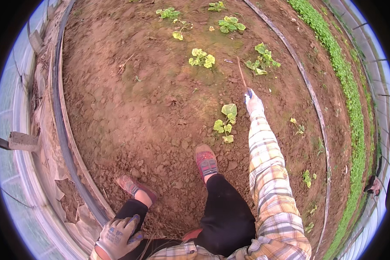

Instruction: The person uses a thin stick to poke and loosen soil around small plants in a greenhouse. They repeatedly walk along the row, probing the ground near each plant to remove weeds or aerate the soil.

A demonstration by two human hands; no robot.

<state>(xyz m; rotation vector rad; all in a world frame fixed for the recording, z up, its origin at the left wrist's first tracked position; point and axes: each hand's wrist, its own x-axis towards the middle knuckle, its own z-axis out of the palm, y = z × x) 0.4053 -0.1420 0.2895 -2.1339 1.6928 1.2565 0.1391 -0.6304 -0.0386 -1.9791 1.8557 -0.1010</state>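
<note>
Stretched forward over the soil, my right hand (254, 103) wears a white and blue work glove and is closed around a thin brown stick (241, 72). The far end of the stick points towards a leafy seedling (262, 60) just right of it. Nearer to me, a seedling with broad pale leaves (228, 121) grows left of my right forearm. My left hand (118, 234), in a grey printed glove with blue fingertips, rests on my left knee, its fingers apart and nothing held. A yellowish-green seedling (201, 58) stands left of the stick.
Bare brown soil (133, 107) surrounds my reddish shoes (206, 162). A dark hose (62, 130) runs along the left, by a concrete block (23, 141) and plastic sheeting (16, 182). Rightward lie a pale strip (307, 81) and a dense green row (347, 87). Another person (373, 186) is far right.
</note>
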